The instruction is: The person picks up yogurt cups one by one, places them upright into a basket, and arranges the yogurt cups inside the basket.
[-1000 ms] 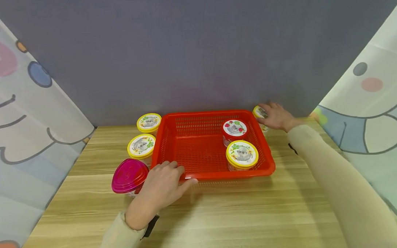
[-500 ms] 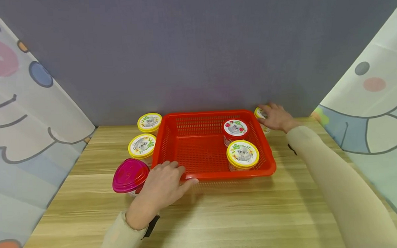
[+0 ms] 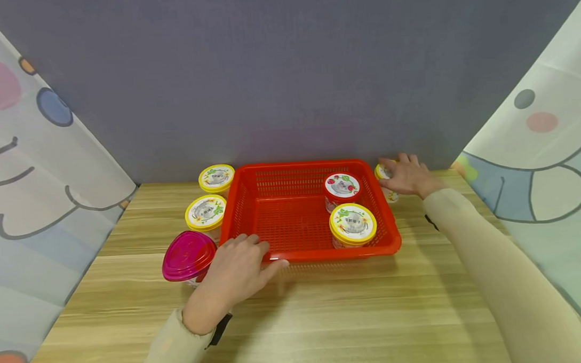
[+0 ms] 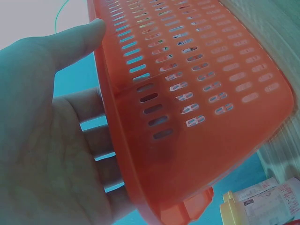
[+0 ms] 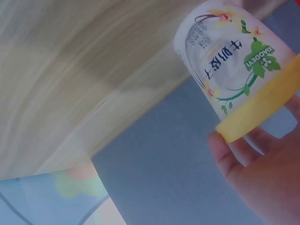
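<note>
A red plastic basket [image 3: 292,224] with slotted walls sits in the middle of the table. My left hand [image 3: 238,269] grips its front left rim; in the left wrist view the thumb is outside and the fingers reach over the rim. Inside, at the right, stand a red-lidded tub [image 3: 342,186] and a yellow-lidded tub [image 3: 353,224]. Beyond the basket's right side, my right hand [image 3: 407,177] holds another yellow-lidded tub [image 5: 225,56] by its lid, thumb at the lid's edge. That hand covers much of this tub in the head view.
Left of the basket stand two yellow-lidded tubs [image 3: 206,212] in a row, with a magenta-lidded container [image 3: 189,255] in front of them, close to my left hand. A grey panel [image 3: 287,85] rises behind the table [image 3: 324,319]. Printed curtains [image 3: 539,157] hang at both sides.
My right hand and the yellow-lidded tub under it have shifted slightly toward me, away from the grey panel. The left hand and the basket stay in place.
</note>
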A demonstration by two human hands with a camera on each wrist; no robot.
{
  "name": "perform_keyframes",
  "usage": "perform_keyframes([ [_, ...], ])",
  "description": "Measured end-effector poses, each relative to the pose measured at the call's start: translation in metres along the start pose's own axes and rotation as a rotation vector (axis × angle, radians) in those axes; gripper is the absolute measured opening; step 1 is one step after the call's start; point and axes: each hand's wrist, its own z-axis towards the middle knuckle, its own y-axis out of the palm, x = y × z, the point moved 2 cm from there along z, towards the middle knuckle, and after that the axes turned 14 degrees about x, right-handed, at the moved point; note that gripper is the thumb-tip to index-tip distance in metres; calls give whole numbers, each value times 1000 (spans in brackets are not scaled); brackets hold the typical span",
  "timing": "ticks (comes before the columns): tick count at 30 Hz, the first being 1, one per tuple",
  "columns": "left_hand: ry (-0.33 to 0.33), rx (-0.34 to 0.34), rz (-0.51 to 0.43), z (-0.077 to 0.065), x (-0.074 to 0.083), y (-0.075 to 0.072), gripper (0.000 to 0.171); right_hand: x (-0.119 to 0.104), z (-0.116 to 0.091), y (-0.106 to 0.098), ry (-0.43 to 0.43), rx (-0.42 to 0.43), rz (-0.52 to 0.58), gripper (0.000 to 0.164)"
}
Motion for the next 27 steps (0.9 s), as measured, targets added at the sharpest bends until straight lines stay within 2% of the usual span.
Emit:
perform_keyframes([
  [9,-12,-12,-6,0,-1,0,52,-10,-10,0,6,-42,-5,80],
  [14,-11,-8,-9,0,-2,1,54,-9,-15,1,-13,-42,-2,78],
  [22,-2,5,-11,0,-1,1,54,-6,-21,2,-6,-47,63,79],
  [27,6,17,-10,1,-1,1,53,-7,-27,3,-1,-39,63,79],
])
